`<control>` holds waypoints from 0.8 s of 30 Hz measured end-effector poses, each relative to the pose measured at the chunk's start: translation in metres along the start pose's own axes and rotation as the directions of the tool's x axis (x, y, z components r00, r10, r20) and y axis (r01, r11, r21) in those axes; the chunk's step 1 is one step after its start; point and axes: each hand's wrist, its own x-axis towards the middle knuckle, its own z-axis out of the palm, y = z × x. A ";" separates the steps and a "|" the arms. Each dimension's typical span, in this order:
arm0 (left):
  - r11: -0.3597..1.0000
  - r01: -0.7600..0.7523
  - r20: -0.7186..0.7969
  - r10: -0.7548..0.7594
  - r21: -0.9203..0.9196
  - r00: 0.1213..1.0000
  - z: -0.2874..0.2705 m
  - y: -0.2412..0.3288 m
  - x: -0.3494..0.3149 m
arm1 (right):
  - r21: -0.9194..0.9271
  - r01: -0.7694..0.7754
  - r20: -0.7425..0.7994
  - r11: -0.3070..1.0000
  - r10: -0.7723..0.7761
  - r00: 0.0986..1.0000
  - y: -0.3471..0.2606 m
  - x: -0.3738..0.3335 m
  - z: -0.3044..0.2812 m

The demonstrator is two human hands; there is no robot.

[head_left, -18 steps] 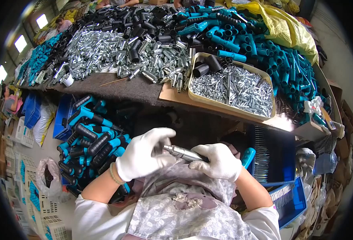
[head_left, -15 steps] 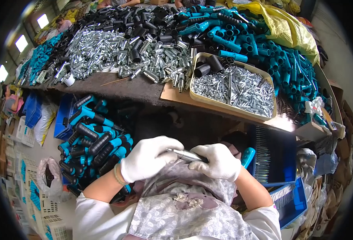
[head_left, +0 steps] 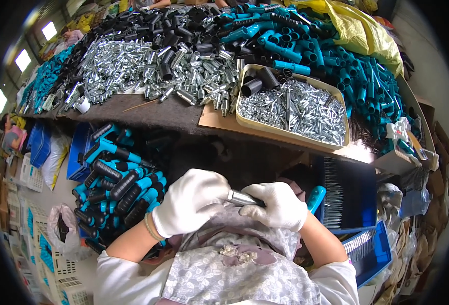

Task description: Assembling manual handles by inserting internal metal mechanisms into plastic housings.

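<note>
Both my hands wear white knit gloves and meet above my lap. My right hand [head_left: 276, 205] is closed round a short silver metal cylinder [head_left: 243, 199], its thumb lying along the near side. At the cylinder's left end, my left hand [head_left: 191, 202] has its fingers curled over the tapered tip, so that the tip is hidden. Left of my left hand lies a heap of teal and black tool handles [head_left: 128, 180]. A single teal handle [head_left: 316, 199] sticks up beside my right wrist.
On the bench [head_left: 148, 113] ahead lie piles of silver metal fittings [head_left: 115, 66], black sleeves [head_left: 173, 35] and teal tubes [head_left: 356, 76]. A cream tray [head_left: 295, 136] holds small metal pins. To the right, blue bins [head_left: 359, 203] contain rows of thin metal rods.
My left hand has closed over the cylinder's tapered tip, which showed before. My right hand keeps its hold. The whole view has shifted slightly.
</note>
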 end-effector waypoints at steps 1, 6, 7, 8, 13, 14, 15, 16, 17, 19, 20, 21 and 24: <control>0.958 0.222 0.050 -0.217 -0.179 0.975 -0.004 -0.001 -0.001 | -0.022 0.004 -0.010 1.000 -0.004 1.000 -0.001 0.001 0.001; 0.985 -0.019 0.060 0.029 -0.171 0.998 0.003 -0.009 -0.004 | -0.037 0.050 -0.001 0.998 -0.050 0.999 0.002 0.003 0.004; 0.980 -0.188 0.060 0.185 0.058 0.981 -0.001 -0.003 -0.006 | -0.013 0.036 -0.006 0.999 -0.036 0.999 0.003 0.003 0.003; 0.958 -0.254 0.037 0.252 0.135 0.967 0.003 -0.004 -0.007 | 0.010 0.022 -0.011 1.000 -0.022 1.000 0.003 0.002 0.003; 0.859 0.370 0.161 -0.334 -0.354 0.929 0.008 -0.011 -0.009 | -0.069 0.052 -0.023 0.996 -0.054 0.998 0.005 0.004 0.009; 0.881 0.333 0.172 -0.291 -0.335 0.941 0.009 -0.008 -0.010 | -0.051 0.075 -0.013 0.996 -0.076 0.997 0.006 0.005 0.009; 0.974 0.097 0.089 -0.080 -0.204 0.993 0.006 -0.007 -0.005 | -0.031 0.097 -0.004 0.995 -0.097 0.995 0.008 0.005 0.008; 0.974 -0.122 0.014 0.127 -0.191 0.992 0.001 -0.002 0.002 | 0.035 0.075 0.000 0.997 -0.075 0.997 0.008 0.005 0.004; 0.979 -0.152 -0.022 0.150 -0.138 0.988 -0.003 0.003 0.005 | 0.101 0.050 0.006 0.994 -0.051 0.999 0.008 0.006 -0.001; 0.991 -0.077 -0.130 0.062 -0.108 0.990 -0.001 0.001 0.001 | 0.217 0.004 -0.006 0.976 -0.003 1.000 0.011 0.005 -0.004; 0.995 0.076 -0.133 -0.085 -0.071 0.988 -0.003 0.001 0.000 | 0.371 0.045 -0.092 0.928 -0.012 0.996 0.015 0.005 -0.001; 0.964 0.102 -0.220 -0.158 -0.245 0.963 0.006 -0.006 -0.002 | 0.595 0.068 -0.136 0.801 0.017 0.991 0.021 0.004 0.004; 0.752 0.460 0.306 -0.350 -0.472 0.885 0.029 -0.029 -0.027 | 0.803 0.484 -0.529 0.348 0.044 0.847 0.017 0.020 0.017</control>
